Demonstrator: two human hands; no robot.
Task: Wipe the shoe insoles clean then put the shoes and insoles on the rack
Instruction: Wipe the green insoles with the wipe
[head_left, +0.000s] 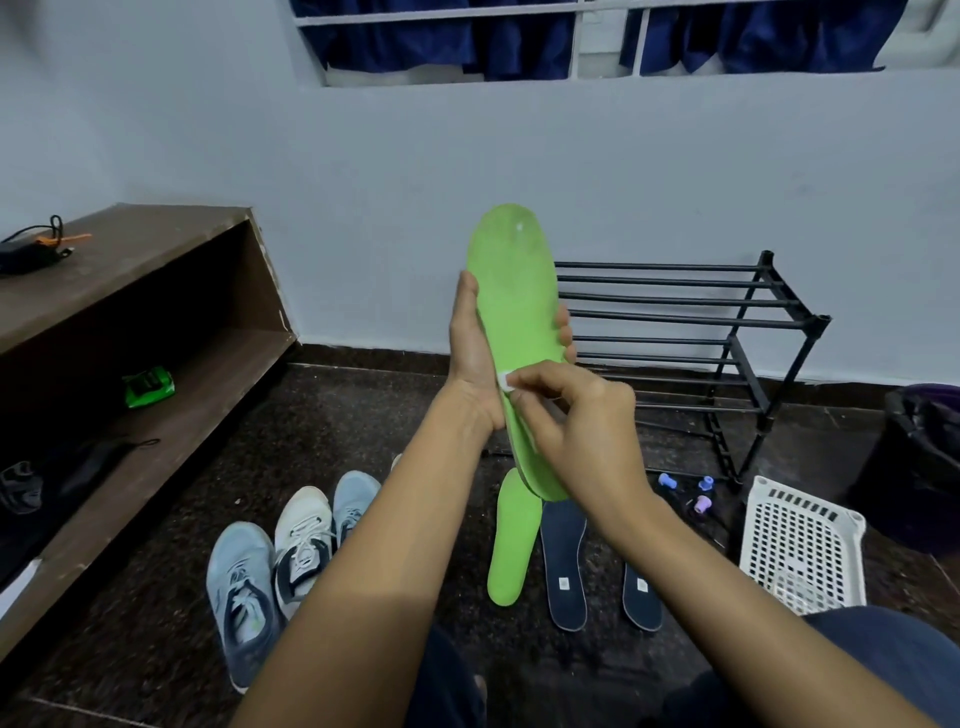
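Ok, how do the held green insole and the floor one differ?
The held green insole stands upright; the floor green insole lies flat. The left hand grips the held one, with the right hand pinching a white wipe against it; no hand is on the floor one. Both are bright green.

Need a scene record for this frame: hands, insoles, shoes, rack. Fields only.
left hand: grips the green insole, held upright
right hand: pinches a small white wipe against that insole's lower part
floor: second green insole, two navy insoles
sneakers: on the floor, left of the insoles
rack: black; no shoes on its visible bars
stage: wiping
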